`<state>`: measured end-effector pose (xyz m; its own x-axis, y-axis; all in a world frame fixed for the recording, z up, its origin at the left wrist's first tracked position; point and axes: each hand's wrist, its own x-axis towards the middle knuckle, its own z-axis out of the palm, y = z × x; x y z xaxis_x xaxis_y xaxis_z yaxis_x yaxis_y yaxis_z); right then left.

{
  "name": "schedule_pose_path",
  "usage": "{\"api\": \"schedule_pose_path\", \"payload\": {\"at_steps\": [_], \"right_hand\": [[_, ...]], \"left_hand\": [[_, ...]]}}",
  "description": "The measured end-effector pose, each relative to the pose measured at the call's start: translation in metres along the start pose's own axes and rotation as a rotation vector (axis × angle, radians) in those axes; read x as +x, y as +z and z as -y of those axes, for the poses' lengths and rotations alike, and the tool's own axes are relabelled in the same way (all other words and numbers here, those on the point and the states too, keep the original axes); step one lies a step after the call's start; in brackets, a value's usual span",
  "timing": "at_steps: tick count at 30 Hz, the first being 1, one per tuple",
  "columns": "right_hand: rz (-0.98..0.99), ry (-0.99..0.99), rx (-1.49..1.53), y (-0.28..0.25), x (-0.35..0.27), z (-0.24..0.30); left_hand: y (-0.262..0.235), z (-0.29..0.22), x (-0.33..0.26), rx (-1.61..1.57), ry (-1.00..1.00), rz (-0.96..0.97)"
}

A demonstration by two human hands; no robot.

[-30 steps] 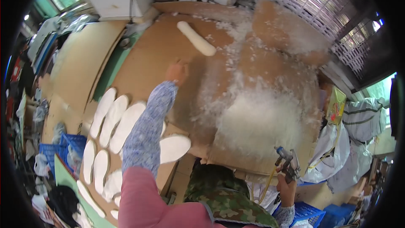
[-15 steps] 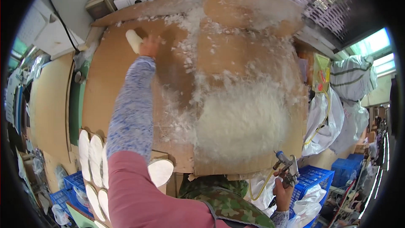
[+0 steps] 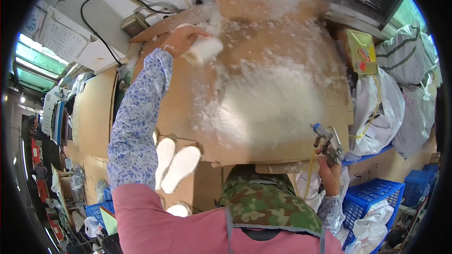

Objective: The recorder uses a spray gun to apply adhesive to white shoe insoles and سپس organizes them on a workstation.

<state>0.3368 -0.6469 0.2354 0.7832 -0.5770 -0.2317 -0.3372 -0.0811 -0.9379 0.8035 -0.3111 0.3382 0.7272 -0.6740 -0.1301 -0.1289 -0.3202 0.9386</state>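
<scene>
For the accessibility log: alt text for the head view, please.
The left hand grips a white insole-shaped pad over a cardboard table crusted with white residue, while the right hand holds a spray gun at its near edge.

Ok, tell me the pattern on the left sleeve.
Small blue flowers on white, seen in the head view on the left sleeve.

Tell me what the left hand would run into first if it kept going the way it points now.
The left hand, gripping a white oval insole-shaped pad, points toward the far end of the brown cardboard worktop. It would probably first meet the loose white fluff there, though depth is unclear.
</scene>
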Motion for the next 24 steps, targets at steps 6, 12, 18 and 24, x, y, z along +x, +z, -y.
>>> {"api": "schedule_pose_path", "payload": {"at_steps": [6, 12, 18, 24], "right_hand": [[0.012, 0.035, 0.082, -0.035, 0.0, 0.008], [-0.055, 0.035, 0.174, -0.062, -0.008, -0.006], [-0.053, 0.096, 0.24, -0.056, -0.008, 0.004], [0.028, 0.115, 0.206, -0.032, 0.001, -0.001]], "left_hand": [[0.1, -0.048, 0.003, 0.143, 0.383, -0.214], [0.186, -0.074, -0.007, -0.185, 0.282, -0.383], [0.248, 0.027, -0.067, -0.068, 0.011, -0.437], [0.284, 0.13, -0.129, 0.384, -0.115, -0.471]]}}
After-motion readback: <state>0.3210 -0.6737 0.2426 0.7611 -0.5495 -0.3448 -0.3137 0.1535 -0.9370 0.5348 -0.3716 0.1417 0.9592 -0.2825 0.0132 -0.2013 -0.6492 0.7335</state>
